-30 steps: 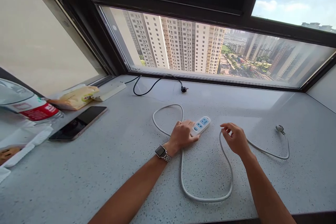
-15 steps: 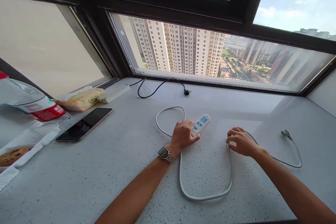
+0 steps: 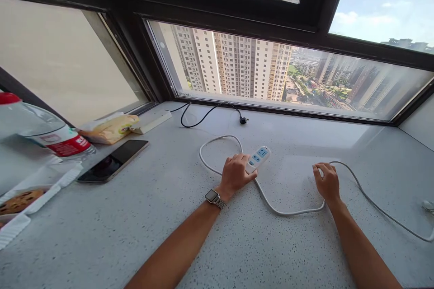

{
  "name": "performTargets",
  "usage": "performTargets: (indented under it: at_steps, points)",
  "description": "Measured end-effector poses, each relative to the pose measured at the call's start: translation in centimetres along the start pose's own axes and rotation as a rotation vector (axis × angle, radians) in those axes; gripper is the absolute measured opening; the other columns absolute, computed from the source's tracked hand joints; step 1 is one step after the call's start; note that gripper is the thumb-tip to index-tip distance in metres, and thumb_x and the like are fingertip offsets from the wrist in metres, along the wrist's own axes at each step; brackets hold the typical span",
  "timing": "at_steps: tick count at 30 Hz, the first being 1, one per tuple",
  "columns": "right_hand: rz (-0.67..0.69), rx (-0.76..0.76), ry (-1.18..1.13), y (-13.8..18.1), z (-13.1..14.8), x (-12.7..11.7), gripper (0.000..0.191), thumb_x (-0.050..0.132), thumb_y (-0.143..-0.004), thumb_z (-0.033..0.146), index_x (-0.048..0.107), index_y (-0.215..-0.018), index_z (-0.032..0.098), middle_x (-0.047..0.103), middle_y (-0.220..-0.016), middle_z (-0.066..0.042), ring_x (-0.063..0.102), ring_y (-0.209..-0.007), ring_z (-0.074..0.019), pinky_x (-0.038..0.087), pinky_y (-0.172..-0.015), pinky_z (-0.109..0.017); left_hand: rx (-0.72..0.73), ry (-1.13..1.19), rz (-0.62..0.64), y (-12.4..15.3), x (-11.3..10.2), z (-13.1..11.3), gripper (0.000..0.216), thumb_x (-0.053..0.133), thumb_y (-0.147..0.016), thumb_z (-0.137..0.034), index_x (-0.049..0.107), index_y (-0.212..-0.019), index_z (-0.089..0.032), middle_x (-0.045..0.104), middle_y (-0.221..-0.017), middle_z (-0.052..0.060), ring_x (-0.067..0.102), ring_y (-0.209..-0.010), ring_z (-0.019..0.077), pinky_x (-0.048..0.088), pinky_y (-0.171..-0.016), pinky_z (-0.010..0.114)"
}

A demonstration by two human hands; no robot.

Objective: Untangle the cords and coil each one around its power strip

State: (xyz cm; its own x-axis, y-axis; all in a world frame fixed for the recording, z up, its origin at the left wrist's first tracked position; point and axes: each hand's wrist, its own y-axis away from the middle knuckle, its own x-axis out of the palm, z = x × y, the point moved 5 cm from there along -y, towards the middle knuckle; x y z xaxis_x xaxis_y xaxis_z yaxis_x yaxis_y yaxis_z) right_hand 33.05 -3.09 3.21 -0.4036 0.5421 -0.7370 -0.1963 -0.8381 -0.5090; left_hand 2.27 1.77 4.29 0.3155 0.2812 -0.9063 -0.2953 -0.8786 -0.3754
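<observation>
A white power strip (image 3: 258,156) with blue sockets lies on the speckled grey windowsill (image 3: 217,235). My left hand (image 3: 236,171), with a watch on its wrist, presses down on the strip's near end. The strip's white cord (image 3: 291,212) loops behind the hand, then runs right across the sill. My right hand (image 3: 327,182) grips that cord, fingers curled round it. From there the cord trails on to its plug (image 3: 428,206) at the right edge.
A black cord with plug (image 3: 242,119) lies by the window. At the left are a phone (image 3: 113,161), a water bottle (image 3: 50,135), a wrapped snack (image 3: 109,128), a white box (image 3: 149,121) and a cookie packet (image 3: 20,201).
My right hand has slid right along the cord and pulled the near loop out into a flatter line. The plug has moved toward the right edge. The left hand stays on the strip.
</observation>
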Motion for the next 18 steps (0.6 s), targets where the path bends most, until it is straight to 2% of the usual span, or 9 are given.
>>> performTargets:
  at_steps: [2, 4, 6, 8, 10, 12, 15, 18]
  points:
    - [0.111, -0.117, -0.160, 1.4, 3.4, 0.9, 0.044, 0.037, -0.091, 0.043, 0.064, -0.065, 0.020, 0.064, -0.074, -0.008, 0.055, -0.076, -0.0214, 0.040, -0.071, -0.032, -0.004, 0.002, -0.004, 0.0, 0.1, 0.1, 0.038, 0.056, -0.075, -0.043, 0.056, -0.104, -0.018, 0.063, -0.097, 0.011, 0.056, -0.091, 0.0276, 0.040, -0.076, 0.039]
    - [0.280, -0.253, -0.260, 2.9, 6.8, 1.9, 0.048, 0.040, -0.092, 0.045, 0.060, -0.056, 0.021, 0.060, -0.063, -0.005, 0.052, -0.064, -0.0171, 0.037, -0.061, -0.027, -0.011, 0.009, -0.010, 0.0, 0.1, 0.2, 0.039, 0.056, -0.075, -0.043, 0.056, -0.104, -0.018, 0.063, -0.097, 0.010, 0.057, -0.092, 0.0275, 0.040, -0.076, 0.038]
    - [0.467, -0.389, -0.266, 4.4, 9.5, 2.7, 0.039, 0.051, -0.087, 0.048, 0.062, -0.061, 0.021, 0.060, -0.065, -0.002, 0.051, -0.059, -0.0144, 0.032, -0.055, -0.024, -0.021, 0.021, -0.022, 0.0, 0.0, 0.4, 0.039, 0.055, -0.074, -0.043, 0.056, -0.105, -0.018, 0.063, -0.097, 0.010, 0.057, -0.092, 0.0273, 0.040, -0.077, 0.038]
    - [0.600, -0.466, -0.196, 5.6, 11.1, 3.0, 0.028, 0.062, -0.078, 0.049, 0.065, -0.073, 0.022, 0.062, -0.069, -0.002, 0.051, -0.059, -0.0137, 0.030, -0.053, -0.023, -0.041, 0.041, -0.047, 0.0, -0.2, 0.6, 0.039, 0.054, -0.075, -0.042, 0.056, -0.105, -0.017, 0.063, -0.096, 0.010, 0.058, -0.091, 0.0268, 0.041, -0.076, 0.037]
    - [0.686, -0.467, -0.123, 6.1, 11.5, 3.1, 0.026, 0.067, -0.074, 0.046, 0.065, -0.082, 0.021, 0.063, -0.073, -0.002, 0.051, -0.060, -0.0135, 0.029, -0.052, -0.022, -0.068, 0.066, -0.083, 0.0, -0.3, 0.8, 0.040, 0.052, -0.076, -0.043, 0.055, -0.106, -0.016, 0.062, -0.094, 0.009, 0.058, -0.088, 0.0256, 0.042, -0.074, 0.036]
    - [0.757, -0.434, -0.085, 6.1, 11.2, 2.9, 0.019, 0.065, -0.077, 0.038, 0.064, -0.085, 0.020, 0.063, -0.075, -0.002, 0.052, -0.060, -0.0127, 0.030, -0.052, -0.022, -0.081, 0.095, -0.114, 0.1, -0.4, 1.1, 0.043, 0.051, -0.077, -0.045, 0.054, -0.108, -0.015, 0.062, -0.094, 0.009, 0.059, -0.085, 0.0242, 0.043, -0.072, 0.035]
    - [0.757, -0.374, -0.024, 5.4, 10.0, 2.6, 0.012, 0.054, -0.085, 0.026, 0.064, -0.081, 0.020, 0.064, -0.076, -0.002, 0.054, -0.064, -0.0132, 0.034, -0.055, -0.023, -0.068, 0.121, -0.125, 0.1, -0.3, 1.2, 0.045, 0.051, -0.077, -0.047, 0.054, -0.109, -0.014, 0.061, -0.092, 0.008, 0.059, -0.081, 0.0227, 0.045, -0.069, 0.033]
    - [0.563, -0.236, 0.078, 3.7, 7.8, 1.8, 0.020, 0.049, -0.088, 0.029, 0.065, -0.080, 0.020, 0.064, -0.082, -0.006, 0.058, -0.077, -0.0177, 0.039, -0.062, -0.025, -0.006, 0.149, -0.104, 0.1, -0.1, 0.9, 0.043, 0.053, -0.076, -0.044, 0.054, -0.107, -0.016, 0.061, -0.092, 0.008, 0.058, -0.080, 0.0218, 0.045, -0.067, 0.032]
